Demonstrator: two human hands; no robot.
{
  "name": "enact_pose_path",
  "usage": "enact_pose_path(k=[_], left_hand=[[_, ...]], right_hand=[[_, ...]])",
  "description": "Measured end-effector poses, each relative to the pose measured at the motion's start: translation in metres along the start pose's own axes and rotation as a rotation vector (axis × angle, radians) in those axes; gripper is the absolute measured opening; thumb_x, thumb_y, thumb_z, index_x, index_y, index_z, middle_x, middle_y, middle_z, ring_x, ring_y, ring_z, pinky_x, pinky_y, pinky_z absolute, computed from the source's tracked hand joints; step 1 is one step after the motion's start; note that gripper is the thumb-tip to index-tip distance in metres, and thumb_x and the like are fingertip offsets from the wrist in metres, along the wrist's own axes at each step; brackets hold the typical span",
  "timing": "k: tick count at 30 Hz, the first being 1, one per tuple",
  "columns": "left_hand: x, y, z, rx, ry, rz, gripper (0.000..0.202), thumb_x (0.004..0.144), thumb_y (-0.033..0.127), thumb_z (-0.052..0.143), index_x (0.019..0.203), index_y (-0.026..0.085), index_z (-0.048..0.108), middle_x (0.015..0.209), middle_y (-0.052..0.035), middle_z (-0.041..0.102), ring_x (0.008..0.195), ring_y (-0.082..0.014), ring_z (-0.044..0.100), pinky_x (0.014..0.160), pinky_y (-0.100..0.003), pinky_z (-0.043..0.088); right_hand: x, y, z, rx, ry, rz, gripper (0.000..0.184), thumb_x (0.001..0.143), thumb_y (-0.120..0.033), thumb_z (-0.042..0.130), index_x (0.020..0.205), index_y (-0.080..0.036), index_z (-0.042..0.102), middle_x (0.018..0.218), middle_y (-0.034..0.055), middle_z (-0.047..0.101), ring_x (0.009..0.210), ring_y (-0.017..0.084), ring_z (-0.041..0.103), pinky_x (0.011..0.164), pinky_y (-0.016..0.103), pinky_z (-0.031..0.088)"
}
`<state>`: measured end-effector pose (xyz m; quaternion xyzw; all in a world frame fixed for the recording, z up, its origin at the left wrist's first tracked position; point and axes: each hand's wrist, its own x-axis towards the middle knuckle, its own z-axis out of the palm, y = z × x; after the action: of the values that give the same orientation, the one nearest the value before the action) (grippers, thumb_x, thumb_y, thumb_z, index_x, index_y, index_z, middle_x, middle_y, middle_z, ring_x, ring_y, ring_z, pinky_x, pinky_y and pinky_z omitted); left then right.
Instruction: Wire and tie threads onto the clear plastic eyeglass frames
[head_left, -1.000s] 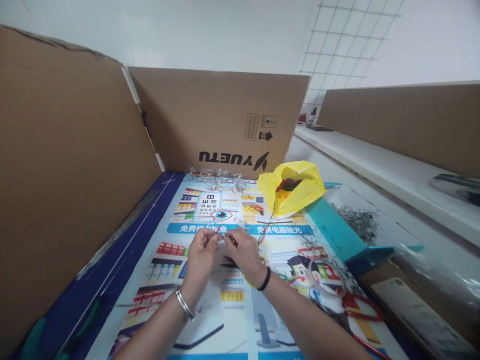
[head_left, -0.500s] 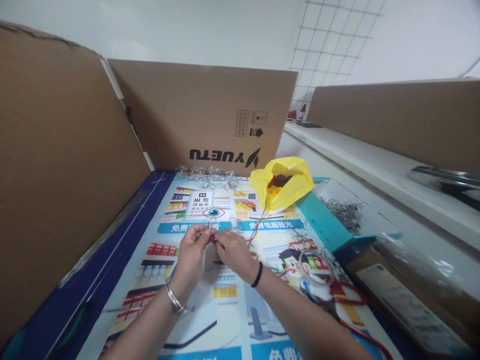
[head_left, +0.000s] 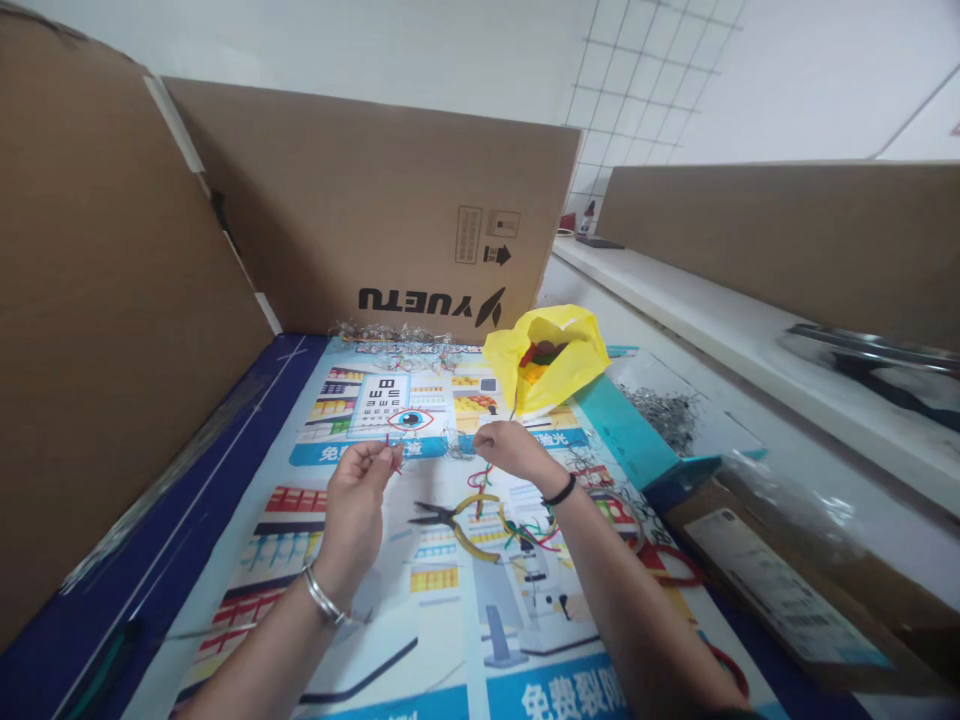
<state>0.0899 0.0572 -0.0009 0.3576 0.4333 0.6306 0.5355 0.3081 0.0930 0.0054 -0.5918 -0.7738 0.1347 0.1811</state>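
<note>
Red strand (head_left: 388, 439) clamped in the left hand's (head_left: 357, 503) fingertips; right hand (head_left: 514, 450) curled together (contents unclear), near side of yellow bag (head_left: 576, 368).

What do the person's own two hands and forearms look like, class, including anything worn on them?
Both the left hand and the right hand are ungloved. A shiny, silver-coloured bangle circles the left wrist; a narrow, plain black band circles the right. Both forearms are uncovered along most of their visible length.
</note>
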Motion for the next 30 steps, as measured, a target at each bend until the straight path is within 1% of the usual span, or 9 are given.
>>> enact_pose_path(k=[6, 10, 14, 18, 21, 24, 27, 30], left_hand=[[0.001, -0.004, -0.001, -0.009, 0.027, 0.023, 0.021, 0.070, 0.029, 0.067, 0.085, 0.019, 0.055, 0.077, 0.0011, 0.062, 0.083, -0.0133, 0.062, 0.084, -0.030, 0.044], [0.000, -0.005, -0.001, -0.005, 0.047, 0.022, 0.021, 0.071, 0.029, 0.067, 0.085, 0.019, 0.055, 0.076, 0.0016, 0.061, 0.084, -0.0135, 0.062, 0.087, -0.032, 0.042], [-0.001, -0.004, 0.000, -0.006, 0.040, 0.022, 0.019, 0.071, 0.028, 0.067, 0.083, 0.018, 0.055, 0.077, 0.0011, 0.061, 0.085, -0.0141, 0.062, 0.087, -0.032, 0.042], [-0.001, -0.003, 0.001, -0.011, 0.039, 0.025, 0.019, 0.071, 0.028, 0.067, 0.083, 0.018, 0.055, 0.076, 0.0009, 0.062, 0.084, -0.0140, 0.061, 0.087, -0.032, 0.042], [-0.001, -0.002, 0.001, -0.004, 0.049, 0.022, 0.020, 0.070, 0.028, 0.067, 0.083, 0.018, 0.055, 0.076, 0.0003, 0.062, 0.084, -0.0145, 0.061, 0.087, -0.033, 0.042], [-0.001, -0.002, 0.001, -0.008, 0.063, 0.015, 0.022, 0.070, 0.029, 0.067, 0.083, 0.017, 0.055, 0.077, 0.0001, 0.062, 0.084, -0.0148, 0.061, 0.087, -0.034, 0.042], [-0.002, -0.002, 0.002, -0.022, 0.062, 0.019, 0.022, 0.069, 0.029, 0.068, 0.083, 0.017, 0.055, 0.076, 0.0006, 0.062, 0.084, -0.0145, 0.061, 0.088, -0.034, 0.041], [-0.002, -0.002, 0.001, -0.021, 0.052, 0.028, 0.022, 0.070, 0.029, 0.067, 0.083, 0.017, 0.055, 0.076, 0.0006, 0.062, 0.084, -0.0143, 0.061, 0.087, -0.033, 0.042]], right_hand=[[0.004, -0.003, 0.012, -0.043, 0.032, 0.037, 0.017, 0.072, -0.013, 0.054, 0.076, -0.023, 0.067, 0.081, 0.0017, 0.068, 0.075, 0.015, 0.060, 0.062, 0.021, 0.037], [0.005, -0.005, 0.017, -0.094, 0.037, 0.055, 0.014, 0.072, -0.019, 0.057, 0.081, -0.023, 0.067, 0.078, 0.0027, 0.066, 0.073, 0.016, 0.059, 0.060, 0.022, 0.036], [0.006, -0.007, 0.022, -0.138, 0.029, 0.069, 0.016, 0.074, -0.024, 0.057, 0.087, -0.024, 0.066, 0.083, 0.0035, 0.066, 0.075, 0.017, 0.059, 0.059, 0.023, 0.035], [0.007, -0.010, 0.027, -0.180, 0.003, 0.090, 0.015, 0.074, -0.024, 0.056, 0.085, -0.025, 0.066, 0.086, 0.0041, 0.067, 0.077, 0.018, 0.060, 0.059, 0.025, 0.035], [0.007, -0.012, 0.029, -0.205, -0.010, 0.102, 0.017, 0.076, -0.023, 0.052, 0.087, -0.026, 0.066, 0.089, 0.0028, 0.067, 0.080, 0.018, 0.060, 0.060, 0.025, 0.035], [0.008, -0.013, 0.027, -0.221, -0.033, 0.100, 0.017, 0.077, -0.027, 0.052, 0.088, -0.027, 0.065, 0.090, 0.0011, 0.067, 0.081, 0.017, 0.060, 0.061, 0.024, 0.035], [0.009, -0.014, 0.026, -0.237, -0.049, 0.098, 0.016, 0.076, -0.030, 0.053, 0.086, -0.026, 0.065, 0.090, 0.0015, 0.067, 0.081, 0.017, 0.060, 0.062, 0.023, 0.036], [0.010, -0.016, 0.027, -0.249, -0.050, 0.099, 0.016, 0.077, -0.027, 0.051, 0.085, -0.024, 0.065, 0.090, 0.0026, 0.066, 0.082, 0.017, 0.059, 0.063, 0.023, 0.035]])
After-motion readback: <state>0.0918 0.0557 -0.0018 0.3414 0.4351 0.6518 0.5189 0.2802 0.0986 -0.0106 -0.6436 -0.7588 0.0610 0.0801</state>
